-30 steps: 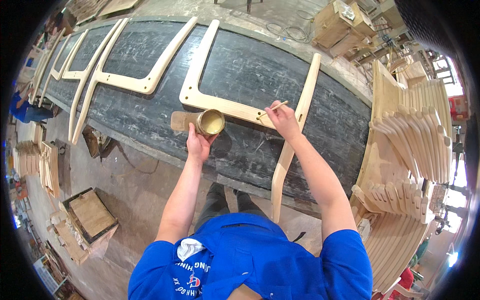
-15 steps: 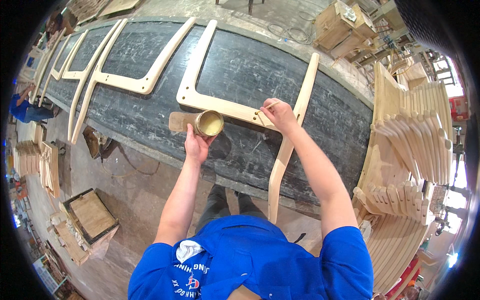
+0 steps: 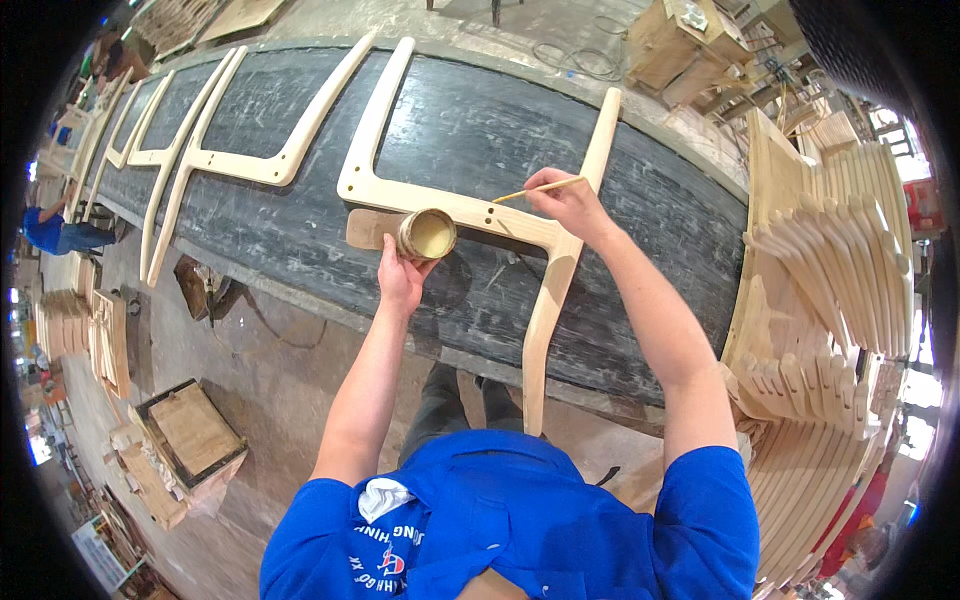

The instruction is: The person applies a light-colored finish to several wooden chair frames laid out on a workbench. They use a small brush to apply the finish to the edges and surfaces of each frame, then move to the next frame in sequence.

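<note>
So, nearest first: past the blue shirt (image 3: 500, 520), the left hand (image 3: 403, 285) has its thumb and fingers curled round the near side of a round can (image 3: 430, 236), open end up, with pale yellow stuff in it. A flat bit of wood (image 3: 370, 229) pokes out to the left of the can; can't tell if the hand has hold of that too.

A little farther and to the right, the right hand (image 3: 572, 203) has its fingers pinched together on a thin stick (image 3: 515, 194). Its tip points left, right by a pair of dark holes (image 3: 489, 215) in the crossbar of the wooden frame (image 3: 440, 203). That frame lies flat on the black table (image 3: 660, 220), right in front of the person, one leg's near end sticking out past the near edge. Can't tell if the tip touches wood.

If it's dab work at those holes, I'd keep the can close like this so drips have less bare wood to hit, load the tip lightly, wipe it on the rim, and steady the wrist. Too much would probably smear onto the bar.

Farther off to the left there are more frames (image 3: 240, 165) along the table, and beyond them someone in blue (image 3: 45, 230).
</note>
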A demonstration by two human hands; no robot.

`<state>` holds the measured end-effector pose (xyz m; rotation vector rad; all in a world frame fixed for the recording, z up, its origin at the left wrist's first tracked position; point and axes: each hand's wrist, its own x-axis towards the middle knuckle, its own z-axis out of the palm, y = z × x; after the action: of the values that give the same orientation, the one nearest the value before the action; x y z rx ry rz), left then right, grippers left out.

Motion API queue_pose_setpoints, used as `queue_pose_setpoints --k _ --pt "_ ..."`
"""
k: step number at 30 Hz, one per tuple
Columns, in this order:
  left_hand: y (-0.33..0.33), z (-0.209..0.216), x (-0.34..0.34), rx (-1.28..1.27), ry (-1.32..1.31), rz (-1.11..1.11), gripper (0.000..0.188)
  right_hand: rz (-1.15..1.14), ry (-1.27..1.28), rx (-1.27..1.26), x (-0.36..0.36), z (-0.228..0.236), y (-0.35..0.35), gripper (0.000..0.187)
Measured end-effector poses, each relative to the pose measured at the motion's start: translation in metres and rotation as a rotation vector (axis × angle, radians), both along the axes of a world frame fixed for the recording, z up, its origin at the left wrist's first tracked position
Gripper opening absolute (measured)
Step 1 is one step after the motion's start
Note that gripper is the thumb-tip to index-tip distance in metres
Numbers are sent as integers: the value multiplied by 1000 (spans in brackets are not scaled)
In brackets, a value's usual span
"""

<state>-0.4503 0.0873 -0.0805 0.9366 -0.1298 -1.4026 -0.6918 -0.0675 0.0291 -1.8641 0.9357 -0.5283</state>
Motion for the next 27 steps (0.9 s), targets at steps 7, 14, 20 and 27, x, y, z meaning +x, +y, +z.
queue_pose_setpoints --k 7,14,20,27 --pt "-24 30 -65 49 -134 -26 47 -356 -388 124 -25 -2 43 13" --pt "-25 61 -126 -35 -58 -157 50 -559 -560 655 -72 -16 59 16" --pt "-21 73 -141 -79 -74 -131 52 -556 -767 589 -102 -13 75 17" --pt "-25 79 -161 -83 -144 -136 46 -527 -595 505 -110 0 76 16"
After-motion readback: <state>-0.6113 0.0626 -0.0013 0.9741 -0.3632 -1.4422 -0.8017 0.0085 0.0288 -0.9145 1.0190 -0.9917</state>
